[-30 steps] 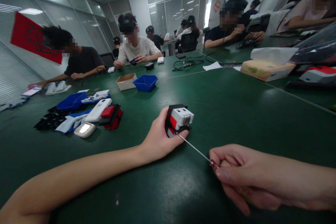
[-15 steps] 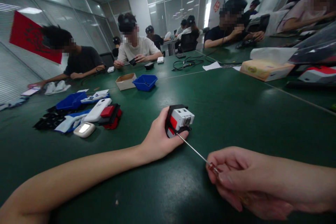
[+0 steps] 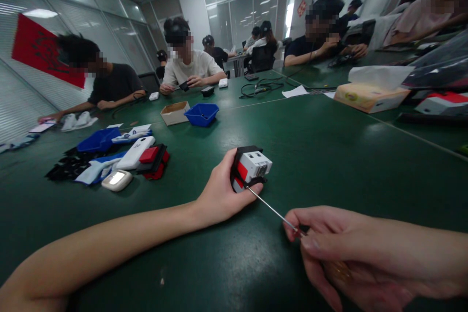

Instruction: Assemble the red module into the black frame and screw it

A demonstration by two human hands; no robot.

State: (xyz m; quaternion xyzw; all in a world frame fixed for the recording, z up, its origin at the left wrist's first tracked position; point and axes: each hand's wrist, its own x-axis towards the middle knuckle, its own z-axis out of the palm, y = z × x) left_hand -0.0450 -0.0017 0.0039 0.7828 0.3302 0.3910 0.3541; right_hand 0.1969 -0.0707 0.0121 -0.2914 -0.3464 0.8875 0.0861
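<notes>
Fingers of my left hand (image 3: 223, 192) wrap round a small boxy device (image 3: 255, 165), white-grey and red with a black bracket or casing; its exact kind I cannot make out. The device is tilted, with a socketed face turned to the right. My right hand (image 3: 340, 248) grips the handle of a screwdriver (image 3: 274, 210), closed round it with thumb and fingers. The long metal shaft runs up and left, and its tip meets the black part of the device beside my left thumb. Most of the handle is hidden in the palm.
Left lie gloves (image 3: 97, 169), a red-and-black device (image 3: 155, 162), a white oval case (image 3: 117, 181) and a blue tray (image 3: 98, 140). Farther off are another blue tray (image 3: 202, 114), a cardboard box (image 3: 175, 113), cables (image 3: 261, 88) and a tissue pack (image 3: 371, 95). Several people sit around the green table (image 3: 310, 136).
The fingers of my right hand have shifted and turned on the screwdriver handle. The tip stays at the same place on the device, and my left hand holds still.
</notes>
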